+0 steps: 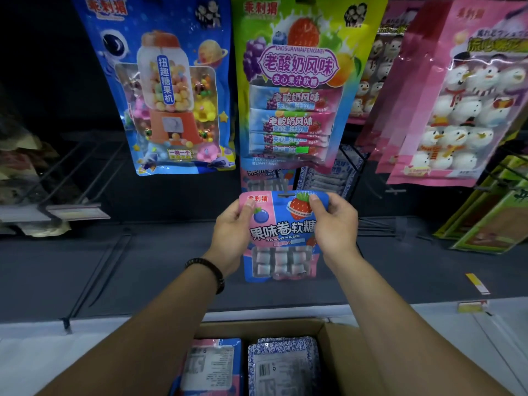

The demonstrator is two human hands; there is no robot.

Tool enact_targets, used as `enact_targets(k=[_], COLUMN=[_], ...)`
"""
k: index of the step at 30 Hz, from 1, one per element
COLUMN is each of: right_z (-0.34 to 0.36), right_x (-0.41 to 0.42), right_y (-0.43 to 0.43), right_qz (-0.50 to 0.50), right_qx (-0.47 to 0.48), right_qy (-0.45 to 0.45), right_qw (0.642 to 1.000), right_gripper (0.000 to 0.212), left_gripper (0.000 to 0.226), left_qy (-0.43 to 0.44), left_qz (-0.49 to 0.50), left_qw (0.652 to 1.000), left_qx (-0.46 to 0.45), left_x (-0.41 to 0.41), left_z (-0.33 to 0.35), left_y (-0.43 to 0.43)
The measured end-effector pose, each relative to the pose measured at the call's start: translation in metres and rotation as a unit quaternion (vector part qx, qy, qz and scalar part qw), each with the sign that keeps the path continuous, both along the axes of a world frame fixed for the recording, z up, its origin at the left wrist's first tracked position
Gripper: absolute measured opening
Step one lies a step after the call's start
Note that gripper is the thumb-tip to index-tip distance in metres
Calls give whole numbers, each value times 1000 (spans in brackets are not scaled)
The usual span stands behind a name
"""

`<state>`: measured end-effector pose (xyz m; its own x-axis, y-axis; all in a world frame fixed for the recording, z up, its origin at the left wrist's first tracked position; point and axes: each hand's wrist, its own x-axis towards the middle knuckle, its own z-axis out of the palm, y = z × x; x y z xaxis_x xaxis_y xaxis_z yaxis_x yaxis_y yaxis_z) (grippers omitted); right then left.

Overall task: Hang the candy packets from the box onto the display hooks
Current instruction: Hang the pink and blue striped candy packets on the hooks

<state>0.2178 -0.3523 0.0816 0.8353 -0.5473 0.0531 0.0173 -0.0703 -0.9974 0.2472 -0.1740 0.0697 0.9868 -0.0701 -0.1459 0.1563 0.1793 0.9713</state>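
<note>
Both hands held one pink-and-blue candy packet (pixel 281 238) upright before the display. The left hand (pixel 233 234) pinched its upper left corner, the right hand (pixel 335 225) pinched its upper right corner, above the open box (pixel 343 364).

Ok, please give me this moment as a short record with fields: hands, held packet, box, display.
left hand: pinches the top left corner of the pink and blue packet
right hand: pinches its top right corner
packet pose: upright, print facing the camera, just below the green and yellow packet
on a hook: cannot tell
box: open cardboard, under the arms, holds more packets
display: blue gumball packet and pink snowman packets hang above
</note>
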Motion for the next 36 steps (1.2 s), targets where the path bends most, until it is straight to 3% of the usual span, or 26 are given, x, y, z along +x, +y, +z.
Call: enact_targets(k=[6,9,14,19,21,23,27,28,30,32,34,36], right_z=[-5,-5,-10,-15,-12,-11,-11,-12,-9,-7,-12,-25], right_x=[11,10,-1,-28,-39,-48,-68,-73,-82,-88,-90,-93], right_y=[-3,3,16,11,7,4,15,20,30,42,57,76], right_qz=[-92,-112,13,185,237,253,273,275,287,326,371,378], right_qx=[-53,-43,-114,-270,-324,-324,-336,-334,-329,-352,-391,-378], right_qy=[25,41,100,116,117,136,156,156,167,189,206,224], right_qw=[994,992,988,938,909,902,888,888,884,857,817,815], right_gripper=[4,23,16,9,11,11,10,9,7,8,10,14], left_gripper=[28,26,29,27,46,58,33,32,35,41,45,47], left_qy=[54,51,24,18,29,39,-24,-53,-84,-64,-48,-48], left_qz=[8,30,53,102,60,-34,-230,-279,-376,-456,-490,-493], left_qw=[998,998,996,983,976,956,862,817,696,593,557,558], left_qx=[-21,-3,63,149,209,289,452,502,606,660,668,666], left_x=[17,27,45,41,36,28,-8,-19,-41,-68,-97,-122], left_z=[-4,-2,-3,6,9,12,33,42,61,78,87,84], left_y=[-5,-10,-9,0,14,30,73,83,99,110,120,130])
